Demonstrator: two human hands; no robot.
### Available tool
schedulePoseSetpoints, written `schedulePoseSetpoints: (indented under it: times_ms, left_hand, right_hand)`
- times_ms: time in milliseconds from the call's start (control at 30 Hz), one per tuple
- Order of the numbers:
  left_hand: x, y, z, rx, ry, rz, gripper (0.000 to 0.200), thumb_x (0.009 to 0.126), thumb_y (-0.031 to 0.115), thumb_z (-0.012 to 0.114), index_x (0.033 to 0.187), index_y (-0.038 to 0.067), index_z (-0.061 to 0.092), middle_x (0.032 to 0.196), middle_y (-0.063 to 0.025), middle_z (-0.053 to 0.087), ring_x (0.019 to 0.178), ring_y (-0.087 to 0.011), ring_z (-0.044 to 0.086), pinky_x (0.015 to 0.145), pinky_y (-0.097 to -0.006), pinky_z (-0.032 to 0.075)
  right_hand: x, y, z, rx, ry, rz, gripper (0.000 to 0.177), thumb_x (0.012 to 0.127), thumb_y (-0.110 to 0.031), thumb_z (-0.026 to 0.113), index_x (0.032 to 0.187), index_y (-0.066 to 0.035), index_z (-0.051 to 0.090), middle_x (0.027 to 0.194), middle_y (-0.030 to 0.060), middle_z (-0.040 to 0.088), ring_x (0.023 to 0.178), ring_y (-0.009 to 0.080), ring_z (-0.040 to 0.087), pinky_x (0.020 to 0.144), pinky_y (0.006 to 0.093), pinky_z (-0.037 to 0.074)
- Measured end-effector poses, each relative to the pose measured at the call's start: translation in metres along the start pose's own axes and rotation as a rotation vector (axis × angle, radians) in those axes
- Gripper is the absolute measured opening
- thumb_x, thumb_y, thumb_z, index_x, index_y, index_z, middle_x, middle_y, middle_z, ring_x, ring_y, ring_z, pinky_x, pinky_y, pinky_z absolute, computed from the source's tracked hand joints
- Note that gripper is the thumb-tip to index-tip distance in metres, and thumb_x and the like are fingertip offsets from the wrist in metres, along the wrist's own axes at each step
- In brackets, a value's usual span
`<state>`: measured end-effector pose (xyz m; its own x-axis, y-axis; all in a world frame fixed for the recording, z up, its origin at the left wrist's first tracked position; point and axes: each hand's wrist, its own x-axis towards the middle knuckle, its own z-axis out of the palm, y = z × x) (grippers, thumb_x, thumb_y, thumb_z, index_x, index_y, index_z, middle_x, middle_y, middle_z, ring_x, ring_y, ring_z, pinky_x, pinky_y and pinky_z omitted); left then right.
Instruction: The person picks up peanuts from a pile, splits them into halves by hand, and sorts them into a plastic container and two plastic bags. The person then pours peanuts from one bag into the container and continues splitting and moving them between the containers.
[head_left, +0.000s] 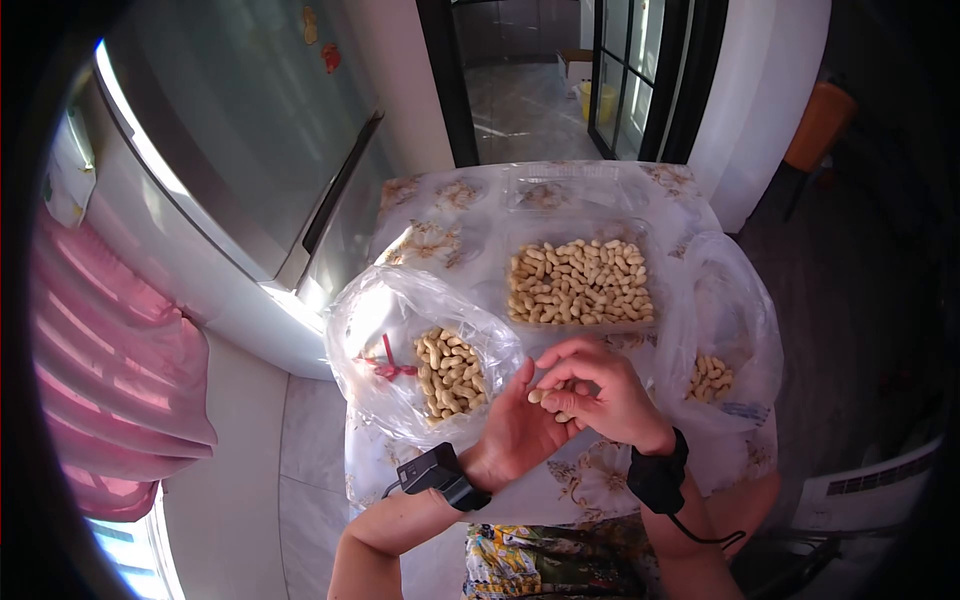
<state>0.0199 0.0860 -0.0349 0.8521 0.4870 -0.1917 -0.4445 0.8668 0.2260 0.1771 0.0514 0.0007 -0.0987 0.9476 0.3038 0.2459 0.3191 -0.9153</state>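
My right hand (610,395) is bent over with its fingers curled, thumb and fingers pinching a few unshelled peanuts (538,396). Just beneath it, my left hand (520,430) is turned palm up with the thumb stretched out, its fingertips partly hidden by my right hand. Left of my hands, a clear plastic bag (390,300) lies spread open with a heap of peanuts (450,375) and a red tie (388,368) at it. Beyond my hands, a clear plastic box (580,326) holds a broad layer of peanuts (580,280).
A second clear bag (735,300) at the right has a smaller heap of peanuts (710,378). The box's transparent lid (560,187) stands at the back of the flower-patterned tablecloth (600,480). A fridge (250,150) borders the table's left; an orange chair (820,125) is far right.
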Motion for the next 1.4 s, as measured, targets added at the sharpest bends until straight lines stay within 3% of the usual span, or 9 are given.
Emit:
schedulePoseSetpoints:
  times_ms: [200,300,367,433,633,800,1000,1100,1400]
  left_hand:
    - [0.004,-0.012,-0.018,0.09,0.033,-0.008,0.032,0.106,0.036,0.038,0.114,0.01,0.056,0.11,-0.0002,0.061,0.104,-0.0129,0.059,0.091,-0.0316,0.048]
    - [-0.003,-0.015,-0.001,0.158,0.043,0.022,0.024,0.105,0.03,0.043,0.113,0.012,0.055,0.113,0.0013,0.06,0.105,-0.0102,0.059,0.088,-0.028,0.05]
    - [-0.01,-0.018,-0.004,0.781,0.195,0.137,0.026,0.105,0.031,0.042,0.115,0.011,0.054,0.117,0.0017,0.059,0.107,-0.0105,0.059,0.09,-0.0267,0.05]
    - [-0.01,-0.017,-0.006,0.678,0.154,0.113,0.026,0.105,0.031,0.042,0.115,0.011,0.054,0.117,0.0017,0.059,0.107,-0.0105,0.059,0.09,-0.0266,0.05]
    - [-0.002,-0.013,-0.011,0.068,-0.095,-0.044,0.028,0.105,0.033,0.041,0.116,0.011,0.054,0.118,0.0019,0.059,0.107,-0.0101,0.06,0.088,-0.0259,0.05]
    - [0.003,-0.006,-0.011,0.001,-0.001,-0.064,0.044,0.106,0.044,0.03,0.119,0.01,0.056,0.11,-0.001,0.062,0.099,-0.0163,0.06,0.093,-0.0342,0.047]
    - [0.0,0.0,-0.005,0.035,0.141,-0.03,0.046,0.107,0.041,0.028,0.118,0.005,0.054,0.107,-0.0065,0.063,0.101,-0.0191,0.062,0.09,-0.0344,0.05]
    - [0.007,-0.004,-0.027,-0.076,-0.038,-0.048,0.051,0.108,0.041,0.025,0.122,0.0,0.053,0.118,-0.0135,0.061,0.109,-0.0249,0.061,0.098,-0.0377,0.048]
    - [0.007,-0.005,-0.022,0.016,0.108,-0.032,0.039,0.108,0.03,0.03,0.116,0.003,0.056,0.112,-0.0081,0.064,0.103,-0.0177,0.063,0.093,-0.032,0.051]
  right_hand:
    - [-0.003,-0.007,0.013,0.054,0.17,-0.129,0.016,0.079,-0.001,0.078,0.091,-0.002,0.068,0.079,0.0045,0.065,0.073,0.0094,0.062,0.06,0.0235,0.046]
    - [0.002,-0.016,0.028,-0.067,0.166,-0.217,0.015,0.079,-0.002,0.078,0.091,-0.003,0.069,0.082,0.0045,0.066,0.07,0.0095,0.062,0.057,0.0245,0.047]
    - [0.009,-0.014,0.039,-0.078,0.182,-0.259,0.018,0.078,-0.002,0.079,0.093,-0.003,0.07,0.083,0.0057,0.067,0.067,0.0132,0.063,0.057,0.0263,0.048]
    - [0.017,-0.01,0.048,-0.258,0.141,-0.403,0.021,0.076,-0.002,0.079,0.096,-0.003,0.07,0.083,0.0075,0.067,0.07,0.0166,0.065,0.057,0.0275,0.05]
    - [0.01,-0.008,0.037,-0.249,0.237,-0.322,0.018,0.076,-0.001,0.078,0.093,-0.004,0.071,0.081,0.0078,0.067,0.069,0.0187,0.064,0.057,0.0297,0.05]
    - [-0.002,-0.001,0.002,-0.31,0.221,-0.239,0.017,0.073,-0.003,0.081,0.086,-0.004,0.071,0.077,0.0069,0.066,0.065,0.0165,0.061,0.056,0.0283,0.047]
    - [-0.001,0.002,-0.015,-0.332,-0.157,-0.148,0.025,0.065,-0.014,0.087,0.084,-0.008,0.072,0.079,0.0024,0.064,0.077,0.0189,0.058,0.068,0.0314,0.047]
    - [-0.003,0.007,-0.018,-0.319,-0.194,-0.093,0.025,0.064,-0.015,0.085,0.084,-0.009,0.072,0.079,0.0013,0.063,0.081,0.0204,0.056,0.073,0.0322,0.046]
    - [-0.002,0.005,-0.014,-0.361,-0.166,-0.099,0.014,0.073,-0.008,0.078,0.084,-0.006,0.07,0.075,0.0028,0.061,0.076,0.0184,0.058,0.066,0.0318,0.047]
